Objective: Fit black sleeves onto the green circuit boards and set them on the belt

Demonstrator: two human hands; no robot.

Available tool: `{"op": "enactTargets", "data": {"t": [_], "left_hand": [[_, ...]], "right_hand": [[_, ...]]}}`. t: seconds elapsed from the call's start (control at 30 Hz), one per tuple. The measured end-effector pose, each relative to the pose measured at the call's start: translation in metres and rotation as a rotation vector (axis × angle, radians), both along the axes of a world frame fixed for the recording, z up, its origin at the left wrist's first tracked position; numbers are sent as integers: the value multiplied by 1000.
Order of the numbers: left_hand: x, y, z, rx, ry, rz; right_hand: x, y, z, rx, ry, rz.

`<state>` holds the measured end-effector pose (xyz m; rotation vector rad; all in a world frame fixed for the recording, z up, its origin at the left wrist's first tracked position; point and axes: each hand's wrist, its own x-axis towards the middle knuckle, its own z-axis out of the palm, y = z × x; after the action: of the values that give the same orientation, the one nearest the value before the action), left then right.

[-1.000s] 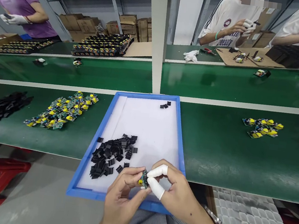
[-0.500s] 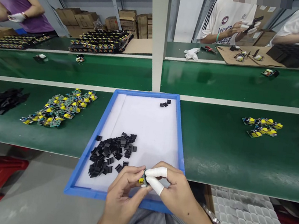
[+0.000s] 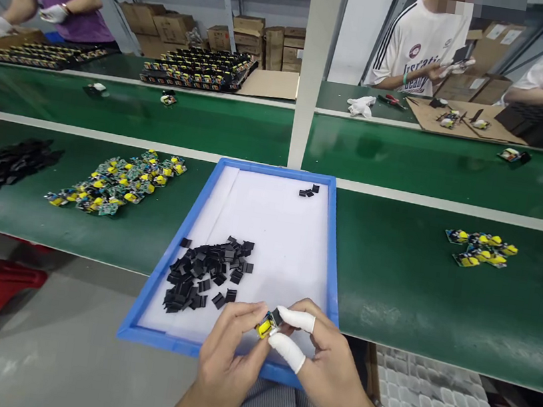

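Note:
Over the near edge of the tray, my left hand (image 3: 229, 351) pinches a small circuit board (image 3: 264, 328) with a yellow component. My right hand (image 3: 333, 360), with white covers on its thumb and forefinger, closes on the same board from the right. A small black piece (image 3: 277, 317) shows at the board's upper right, against my right fingertip; whether it is attached I cannot tell. Left of my hands, a heap of black pieces (image 3: 206, 268) lies in the blue-rimmed white tray (image 3: 335, 273). Several more black pieces (image 3: 309, 192) sit at its far right corner.
Circuit boards lie in a big group (image 3: 120, 182) left of the tray and a smaller group (image 3: 482, 248) to the right. Black flat parts (image 3: 19, 161) are piled far left. Beyond runs a green belt (image 3: 202, 123) carrying a few assemblies. Co-workers handle parts behind it.
The board has turned in my fingers, so its yellow component shows more fully and the black piece has come into sight. My head view has shifted slightly; the co-workers' hands have moved a little.

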<state>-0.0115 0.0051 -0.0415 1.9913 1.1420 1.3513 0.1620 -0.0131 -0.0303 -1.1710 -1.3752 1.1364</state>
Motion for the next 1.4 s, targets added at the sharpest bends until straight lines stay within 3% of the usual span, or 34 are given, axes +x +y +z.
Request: {"op": "enactTargets", "data": {"t": [0.2,0.33,0.47,0.6,0.83,1.17,1.4], "left_hand": [[2,-3,1,6,-43,4],[3,-2,1,21,-27,15],[2,-2,0,10,-39,-6],[0,-3,0,-25,-35,-16],[-2,-4,-2,-61,-58,-47],[0,-7,-3,12,-26,-39],[2,-6,-4,0,-39,-38]], "right_hand": [[0,2,2,-10,28,76],[3,5,4,12,35,41],[5,6,1,3,30,125],[9,7,-1,6,31,89],[15,9,3,-23,54,242],[6,6,-4,-6,70,97],[7,8,-3,-21,78,109]]}}
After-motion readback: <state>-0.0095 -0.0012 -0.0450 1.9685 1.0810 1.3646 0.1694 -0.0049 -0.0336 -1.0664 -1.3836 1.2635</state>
